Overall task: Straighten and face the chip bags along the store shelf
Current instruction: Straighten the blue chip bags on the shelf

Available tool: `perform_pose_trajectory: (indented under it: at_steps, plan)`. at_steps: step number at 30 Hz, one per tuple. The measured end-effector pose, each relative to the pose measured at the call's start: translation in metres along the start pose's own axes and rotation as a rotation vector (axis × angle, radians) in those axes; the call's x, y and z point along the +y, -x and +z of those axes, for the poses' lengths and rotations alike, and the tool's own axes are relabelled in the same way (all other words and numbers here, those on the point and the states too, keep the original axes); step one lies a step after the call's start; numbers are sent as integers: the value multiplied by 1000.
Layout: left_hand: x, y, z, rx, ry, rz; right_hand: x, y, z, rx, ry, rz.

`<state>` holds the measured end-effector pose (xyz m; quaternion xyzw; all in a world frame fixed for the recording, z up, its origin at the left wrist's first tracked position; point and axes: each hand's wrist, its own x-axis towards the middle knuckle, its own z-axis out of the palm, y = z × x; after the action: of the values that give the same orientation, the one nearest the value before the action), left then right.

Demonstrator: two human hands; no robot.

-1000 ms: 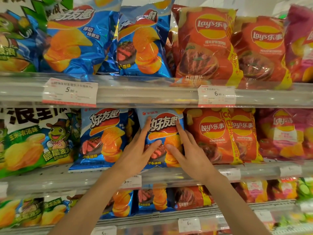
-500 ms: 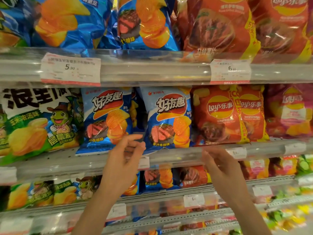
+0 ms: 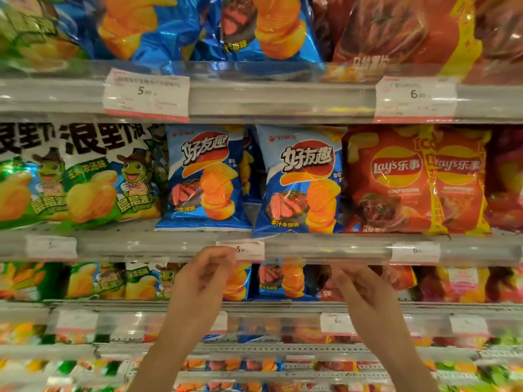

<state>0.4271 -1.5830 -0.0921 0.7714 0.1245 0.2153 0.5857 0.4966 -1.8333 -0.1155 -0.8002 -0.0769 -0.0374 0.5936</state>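
Head view: hands off the bag now. A second ago both my palms pressed the right blue bag (image 3: 301, 181); since then I have drawn them down below the shelf edge (image 3: 325, 248). My left hand (image 3: 199, 281) hangs with fingers loosely curled, holding nothing, just under the price tag (image 3: 249, 249). My right hand (image 3: 358, 290) is the same, empty and relaxed. That bag stands upright and faces out beside the left blue bag (image 3: 202, 176), so I judge this spot done; the red bags (image 3: 390, 179) overlap and probably come next.
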Motion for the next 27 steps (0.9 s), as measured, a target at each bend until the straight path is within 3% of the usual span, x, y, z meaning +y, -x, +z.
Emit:
perform_pose_trajectory:
  at_steps: [10,14,19,27]
  plan:
    - [1,-28,-52,65,60,113,-44,1,21,41,75,-62]
    - [2,-52,-85,4,-11,182,-82,3,62,57,32,-123]
    - [6,-109,-89,-76,-90,264,-129,-20,133,-64,17,-249]
    - [13,-183,-60,-25,40,115,-133,-118,190,-71,-4,-178]
